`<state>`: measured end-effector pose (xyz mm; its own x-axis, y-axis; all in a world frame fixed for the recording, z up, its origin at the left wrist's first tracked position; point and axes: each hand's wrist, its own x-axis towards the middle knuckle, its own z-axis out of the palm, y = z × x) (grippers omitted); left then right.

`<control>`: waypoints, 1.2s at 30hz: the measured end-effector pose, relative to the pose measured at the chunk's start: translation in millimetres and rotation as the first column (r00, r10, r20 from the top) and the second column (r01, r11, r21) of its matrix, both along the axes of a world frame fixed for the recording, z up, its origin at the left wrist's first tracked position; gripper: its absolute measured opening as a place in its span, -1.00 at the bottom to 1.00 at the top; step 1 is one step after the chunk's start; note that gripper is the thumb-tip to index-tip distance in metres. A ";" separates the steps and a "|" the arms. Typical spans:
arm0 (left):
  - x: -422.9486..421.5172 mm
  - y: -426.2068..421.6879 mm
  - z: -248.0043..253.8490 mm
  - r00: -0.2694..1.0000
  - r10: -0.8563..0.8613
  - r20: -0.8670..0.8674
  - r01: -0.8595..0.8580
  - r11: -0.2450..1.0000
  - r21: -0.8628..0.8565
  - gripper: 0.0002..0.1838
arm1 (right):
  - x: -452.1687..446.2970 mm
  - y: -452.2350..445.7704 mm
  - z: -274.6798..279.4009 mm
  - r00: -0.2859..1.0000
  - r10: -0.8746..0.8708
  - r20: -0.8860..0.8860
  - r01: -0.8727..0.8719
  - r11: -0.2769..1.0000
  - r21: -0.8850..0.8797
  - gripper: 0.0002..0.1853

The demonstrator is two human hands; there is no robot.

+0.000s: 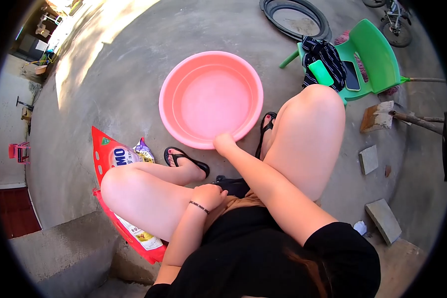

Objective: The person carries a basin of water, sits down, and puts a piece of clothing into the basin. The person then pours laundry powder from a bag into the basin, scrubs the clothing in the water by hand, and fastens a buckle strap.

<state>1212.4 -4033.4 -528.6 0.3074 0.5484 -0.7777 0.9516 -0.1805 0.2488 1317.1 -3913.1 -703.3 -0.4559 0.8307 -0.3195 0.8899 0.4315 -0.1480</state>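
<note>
A round pink plastic basin (pixel 170 99) stands on the concrete floor in front of my feet. My right hand (pixel 224 142) is closed on its near rim, with the fingertips hidden. My left hand (pixel 209 196), with a dark beaded bracelet (pixel 199 207) at the wrist, rests on my lap against the inner thigh. Its fingers lie fairly flat and are partly hidden. Just beyond those fingers is some black material (pixel 236 186) between my legs. I cannot make out whether the basin holds clear water.
Left of my leg stand a red detergent bag (pixel 104 149) and another red bag (pixel 134 238). At right, a green chair (pixel 377 54) bears striped dark cloth (pixel 310 47), a green object (pixel 321 73) and a phone (pixel 351 75). Tires (pixel 323 22), a shovel (pixel 377 116) and concrete blocks (pixel 383 221) lie around.
</note>
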 end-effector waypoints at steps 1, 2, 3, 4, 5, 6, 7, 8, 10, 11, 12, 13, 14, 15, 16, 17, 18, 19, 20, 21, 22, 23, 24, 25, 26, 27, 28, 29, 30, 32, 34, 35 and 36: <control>6.2 -3.6 0.9 0.999 -0.026 0.021 0.026 1.000 0.007 -0.55 | -3.4 -3.8 -4.4 1.000 -0.009 -0.011 0.009 1.000 -0.010 -0.85; 12.8 -7.1 3.4 0.998 -0.048 0.041 0.047 0.999 0.012 -0.54 | -4.1 -7.1 -0.9 1.000 0.003 -0.003 -0.004 0.999 -0.040 -0.85; 18.2 -10.6 2.9 0.995 -0.076 0.057 0.074 0.997 0.026 -0.54 | -4.8 -11.5 2.2 1.000 0.020 0.004 -0.020 0.997 -0.072 -0.85; 22.6 -13.8 2.3 0.992 -0.100 0.072 0.098 0.994 0.041 -0.54 | -4.9 -15.9 5.3 0.999 0.040 0.009 -0.039 0.994 -0.103 -0.85; 25.1 -16.0 1.9 0.989 -0.124 0.087 0.119 0.991 0.058 -0.54 | -4.2 -19.4 9.6 0.998 0.064 0.011 -0.062 0.991 -0.118 -0.85; 26.5 -16.9 0.6 0.987 -0.137 0.086 0.131 0.989 0.076 -0.53 | -3.2 -21.7 14.5 0.996 0.089 0.012 -0.087 0.988 -0.131 -0.86; 27.3 -16.4 -1.7 0.985 -0.150 0.084 0.142 0.985 0.095 -0.52 | -2.8 -22.9 17.4 0.993 0.114 0.012 -0.111 0.983 -0.143 -0.86; 27.5 -15.4 -2.9 0.983 -0.162 0.083 0.153 0.982 0.114 -0.51 | -2.5 -24.6 18.3 0.991 0.135 0.019 -0.130 0.979 -0.159 -0.86; 27.4 -10.8 -4.1 0.984 -0.150 0.093 0.139 0.983 0.119 -0.50 | -0.5 -27.0 20.3 0.984 0.175 0.031 -0.167 0.968 -0.188 -0.86; 26.4 -8.4 -6.2 0.985 -0.139 0.100 0.126 0.984 0.124 -0.50 | 0.3 -28.4 21.7 0.981 0.190 0.040 -0.178 0.964 -0.198 -0.85; 25.4 -7.1 -7.7 0.986 -0.129 0.105 0.115 0.985 0.127 -0.49 | 0.8 -31.5 22.8 0.978 0.203 0.049 -0.189 0.960 -0.209 -0.85; 24.1 -6.8 -8.2 0.987 -0.124 0.102 0.110 0.986 0.128 -0.49 | 0.6 -34.8 23.7 0.975 0.216 0.056 -0.199 0.955 -0.221 -0.84; 24.3 -5.3 -5.4 0.988 -0.129 0.085 0.119 0.986 0.115 -0.51 | -1.4 -39.2 25.7 0.961 0.261 0.093 -0.235 0.946 -0.224 -0.82; 24.7 -3.7 -3.0 0.988 -0.136 0.067 0.129 0.986 0.101 -0.52 | -4.8 -44.3 27.9 0.944 0.303 0.130 -0.269 0.935 -0.229 -0.80; 24.3 -2.8 -2.3 0.988 -0.144 0.050 0.140 0.986 0.086 -0.53 | -8.9 -47.4 28.9 0.924 0.344 0.165 -0.302 0.924 -0.236 -0.77; 23.3 -4.1 -3.2 0.988 -0.132 0.074 0.123 0.986 0.113 -0.52 | -14.2 -48.5 23.4 0.925 0.360 0.125 -0.296 0.886 -0.358 -0.75; 21.9 -6.8 -4.4 0.988 -0.120 0.097 0.107 0.985 0.137 -0.51 | -20.2 -52.7 11.8 0.929 0.346 0.130 -0.274 0.881 -0.385 -0.74; 20.7 -9.1 -5.4 0.987 -0.109 0.120 0.089 0.983 0.159 -0.50 | -26.0 -58.4 0.3 0.934 0.332 0.135 -0.252 0.876 -0.411 -0.73; 19.9 -9.7 -5.4 0.987 -0.105 0.125 0.085 0.984 0.153 -0.50 | -29.8 -62.1 -6.8 0.938 0.318 0.141 -0.229 0.870 -0.437 -0.72; 19.7 -9.4 -4.5 0.986 -0.101 0.130 0.081 0.986 0.148 -0.50 | -29.9 -61.1 7.4 0.942 0.307 0.138 -0.209 0.855 -0.474 -0.71; 19.4 -8.7 -3.4 0.986 -0.098 0.137 0.078 0.986 0.145 -0.50 | -28.7 -59.1 21.9 0.945 0.295 0.139 -0.187 0.840 -0.509 -0.70; 19.3 -8.1 -1.9 0.988 -0.087 0.129 0.069 0.988 0.137 -0.50 | -26.0 -56.3 33.0 0.949 0.280 0.145 -0.161 0.825 -0.542 -0.69; 18.3 -7.5 -0.3 0.989 -0.079 0.126 0.062 0.989 0.131 -0.50 | -27.2 -56.2 29.6 0.971 0.214 0.103 -0.123 0.824 -0.553 -0.69; 18.6 -6.5 -1.0 0.989 -0.077 0.130 0.060 0.990 0.128 -0.50 | -28.6 -54.1 27.4 0.988 0.140 0.069 -0.077 0.822 -0.564 -0.69; 18.4 -7.9 -6.1 0.988 -0.093 0.120 0.076 0.987 0.139 -0.50 | -28.7 -47.2 46.6 0.993 0.115 0.017 -0.082 0.797 -0.598 -0.69; 18.7 -7.1 -7.0 0.989 -0.077 0.130 0.062 0.992 0.114 -0.52 | -29.2 -42.3 73.1 0.997 0.064 -0.036 -0.073 0.813 -0.577 -0.71; 19.4 -6.9 -7.8 0.989 -0.060 0.139 0.048 0.995 0.085 -0.54 | -25.5 -33.9 116.8 0.998 0.037 -0.052 -0.060 0.809 -0.585 -0.73; 20.4 -7.2 -10.8 0.989 -0.050 0.136 0.043 0.997 0.059 -0.56 | -22.0 -29.9 151.4 0.996 -0.039 -0.075 -0.010 0.825 -0.565 -0.77; 20.4 -7.2 -14.4 0.990 -0.044 0.130 0.039 0.999 0.034 -0.59 | -12.8 -33.0 172.3 0.985 -0.012 -0.175 -0.070 0.887 -0.456 -0.81; 14.6 -14.7 -31.8 0.939 -0.120 0.321 0.025 0.958 0.285 -0.63 | 16.5 -31.7 245.1 0.978 -0.001 -0.209 -0.093 0.892 -0.443 -0.82; 23.7 -11.1 -24.8 0.847 -0.225 0.482 -0.129 0.793 0.596 -0.56 | 67.6 -47.0 285.9 0.826 -0.017 -0.563 -0.146 0.959 -0.242 -0.78; 25.0 -8.1 -14.5 0.929 -0.175 0.325 0.030 0.913 0.406 -0.58 | 92.0 -51.1 313.5 0.701 -0.046 -0.711 -0.123 0.975 -0.184 -0.76; 25.5 -5.8 -8.2 0.975 -0.171 0.143 0.146 0.975 0.169 -0.59 | 116.5 -55.8 331.2 0.680 -0.111 -0.724 0.005 0.989 -0.147 -0.76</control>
<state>1238.0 -4039.2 -536.9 0.5106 0.5935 -0.6221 0.8594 -0.3744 0.3481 1433.6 -3969.0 -372.1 -0.5400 0.8417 -0.0069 0.4992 0.3136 -0.8078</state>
